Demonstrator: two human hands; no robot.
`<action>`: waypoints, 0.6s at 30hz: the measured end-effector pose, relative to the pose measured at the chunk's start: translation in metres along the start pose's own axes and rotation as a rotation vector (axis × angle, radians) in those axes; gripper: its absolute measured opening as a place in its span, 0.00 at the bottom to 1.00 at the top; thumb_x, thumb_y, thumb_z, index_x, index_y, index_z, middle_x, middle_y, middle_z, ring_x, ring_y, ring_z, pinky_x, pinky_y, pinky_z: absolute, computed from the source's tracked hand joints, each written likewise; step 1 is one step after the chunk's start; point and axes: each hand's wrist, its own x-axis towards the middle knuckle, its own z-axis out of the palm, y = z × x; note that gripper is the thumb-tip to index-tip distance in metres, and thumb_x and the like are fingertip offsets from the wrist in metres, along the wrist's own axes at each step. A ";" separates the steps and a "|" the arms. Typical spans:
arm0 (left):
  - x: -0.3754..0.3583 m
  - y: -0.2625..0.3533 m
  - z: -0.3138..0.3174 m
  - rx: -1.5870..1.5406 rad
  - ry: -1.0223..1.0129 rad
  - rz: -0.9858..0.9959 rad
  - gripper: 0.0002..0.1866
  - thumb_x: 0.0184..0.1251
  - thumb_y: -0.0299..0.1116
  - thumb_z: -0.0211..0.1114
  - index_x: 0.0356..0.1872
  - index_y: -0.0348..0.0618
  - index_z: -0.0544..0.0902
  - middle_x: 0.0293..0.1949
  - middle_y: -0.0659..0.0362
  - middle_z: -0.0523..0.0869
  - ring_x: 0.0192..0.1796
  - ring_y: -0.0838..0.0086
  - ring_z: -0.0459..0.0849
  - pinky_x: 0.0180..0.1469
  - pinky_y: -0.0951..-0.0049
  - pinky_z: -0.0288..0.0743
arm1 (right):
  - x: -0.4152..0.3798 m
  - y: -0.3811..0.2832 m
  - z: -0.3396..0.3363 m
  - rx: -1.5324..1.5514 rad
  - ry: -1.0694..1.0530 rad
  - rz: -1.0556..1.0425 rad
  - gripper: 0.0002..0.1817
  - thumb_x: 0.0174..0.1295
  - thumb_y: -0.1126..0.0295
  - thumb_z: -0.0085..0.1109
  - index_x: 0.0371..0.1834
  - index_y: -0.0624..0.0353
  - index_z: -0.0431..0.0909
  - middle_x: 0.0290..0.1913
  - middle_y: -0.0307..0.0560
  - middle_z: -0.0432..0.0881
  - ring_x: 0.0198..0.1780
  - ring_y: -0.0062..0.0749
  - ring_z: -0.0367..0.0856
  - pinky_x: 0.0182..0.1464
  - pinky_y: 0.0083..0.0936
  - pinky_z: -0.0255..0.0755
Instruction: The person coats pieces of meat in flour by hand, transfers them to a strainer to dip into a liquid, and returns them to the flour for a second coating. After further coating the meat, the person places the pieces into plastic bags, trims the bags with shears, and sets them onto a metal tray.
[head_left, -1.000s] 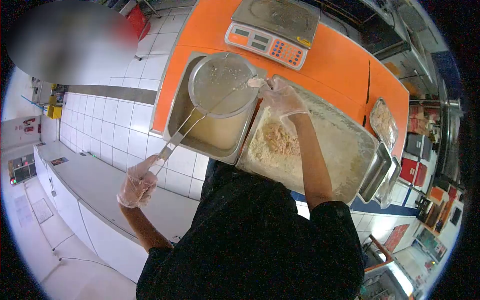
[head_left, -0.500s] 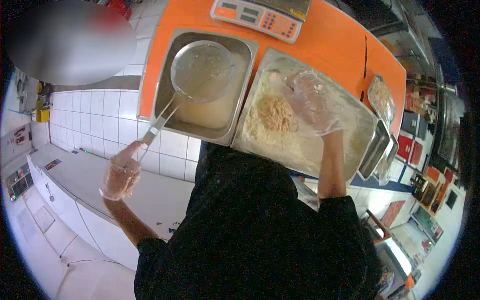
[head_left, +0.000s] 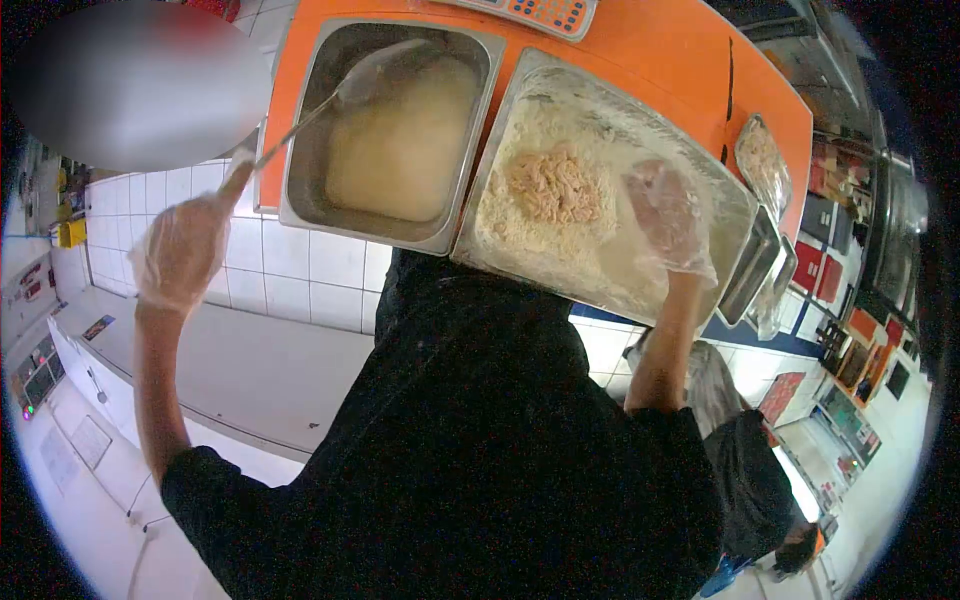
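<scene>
My left hand (head_left: 183,250), in a clear plastic glove, is closed around the long handle of a strainer (head_left: 385,72). The strainer is tilted nearly edge-on over a deep metal pan (head_left: 300,185) of cloudy, pale liquid (head_left: 400,150). To the right, a large metal tray (head_left: 625,90) holds pale flour (head_left: 560,245) with a heap of shredded, pinkish-beige food pieces (head_left: 557,185) on it. My right hand (head_left: 668,212), also gloved, is low over the floury right part of the tray, beside the heap. Its fingers look stretched out, with nothing seen in them.
A scale (head_left: 550,12) stands at the back of the orange table (head_left: 660,60). A clear bag of food (head_left: 762,165) and smaller metal containers (head_left: 750,265) sit at the right. Another person in dark clothing (head_left: 750,480) is at the lower right. A white counter (head_left: 270,365) lies left.
My left hand has moved up and left, tipping the strainer from face-up to nearly edge-on. My right hand has shifted away from the heap. Another person has appeared at the lower right.
</scene>
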 end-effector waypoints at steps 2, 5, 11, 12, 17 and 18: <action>0.018 -0.005 0.002 0.452 0.076 0.072 0.34 0.62 0.25 0.58 0.71 0.55 0.62 0.25 0.53 0.82 0.26 0.64 0.83 0.28 0.62 0.77 | -0.017 0.009 0.011 0.023 -0.004 0.066 0.16 0.63 0.57 0.58 0.43 0.58 0.79 0.41 0.55 0.81 0.46 0.53 0.79 0.48 0.42 0.72; 0.033 -0.048 0.027 0.512 0.038 0.115 0.39 0.58 0.22 0.58 0.73 0.55 0.57 0.25 0.55 0.83 0.25 0.65 0.84 0.29 0.64 0.80 | -0.049 0.027 0.031 0.073 -0.002 0.143 0.17 0.63 0.56 0.58 0.43 0.58 0.79 0.41 0.57 0.81 0.46 0.54 0.79 0.49 0.43 0.71; 0.024 -0.039 -0.024 0.327 -0.444 0.103 0.40 0.63 0.20 0.55 0.75 0.60 0.52 0.55 0.51 0.82 0.33 0.58 0.86 0.37 0.63 0.83 | -0.122 0.051 0.063 0.002 0.022 0.210 0.18 0.64 0.55 0.57 0.43 0.60 0.79 0.42 0.60 0.81 0.47 0.51 0.80 0.49 0.41 0.72; 0.022 -0.056 -0.018 0.332 -0.443 0.108 0.40 0.63 0.20 0.55 0.75 0.60 0.52 0.55 0.51 0.82 0.33 0.58 0.86 0.37 0.63 0.83 | -0.134 0.054 0.067 -0.049 0.106 0.139 0.17 0.65 0.56 0.56 0.43 0.60 0.79 0.41 0.60 0.82 0.46 0.51 0.80 0.48 0.41 0.72; 0.043 -0.025 -0.066 -0.218 -0.599 -0.004 0.30 0.61 0.20 0.54 0.68 0.46 0.68 0.48 0.53 0.85 0.28 0.74 0.84 0.34 0.73 0.81 | -0.149 0.037 0.086 -0.182 -0.101 0.318 0.13 0.66 0.64 0.51 0.48 0.58 0.76 0.44 0.57 0.80 0.45 0.50 0.79 0.44 0.40 0.73; 0.050 -0.014 -0.079 -0.404 -0.921 -0.415 0.30 0.57 0.19 0.55 0.66 0.38 0.70 0.47 0.51 0.85 0.30 0.76 0.84 0.38 0.75 0.81 | -0.155 0.039 0.097 -0.284 -0.092 0.358 0.13 0.66 0.66 0.50 0.50 0.58 0.74 0.45 0.55 0.79 0.45 0.50 0.78 0.44 0.40 0.73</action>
